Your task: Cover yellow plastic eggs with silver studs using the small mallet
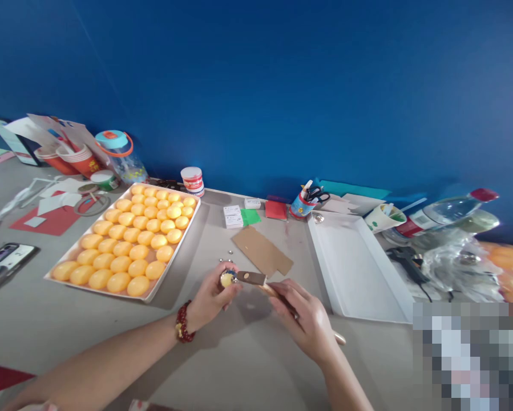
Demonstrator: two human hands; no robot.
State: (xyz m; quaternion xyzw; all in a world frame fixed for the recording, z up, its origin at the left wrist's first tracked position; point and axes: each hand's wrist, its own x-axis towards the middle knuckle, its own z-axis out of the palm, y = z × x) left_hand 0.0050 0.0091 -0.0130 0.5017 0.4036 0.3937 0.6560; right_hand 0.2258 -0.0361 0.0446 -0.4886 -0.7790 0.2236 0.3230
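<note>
Close to the middle of the table, my left hand point(210, 298) pinches a small round piece point(226, 279) with a shiny rim and a yellow face. My right hand point(306, 318) is closed round a long tool point(251, 277) that has a dark brown wooden front part and a pale handle; its exact kind is unclear. The tool's front end meets the edge of the round piece. Several tiny metal bits point(230, 252) lie just beyond my left fingers. A piece of brown cardboard point(260, 251) lies flat behind the tool.
At left stands a shallow box point(153, 295) with rows of orange balls. A white tray point(356, 265) lies at right, with a black glue gun point(406, 264) beside it. Small white boxes point(233, 217), a cup of pens and scissors point(302, 206) and a tub point(192, 181) stand near the blue wall.
</note>
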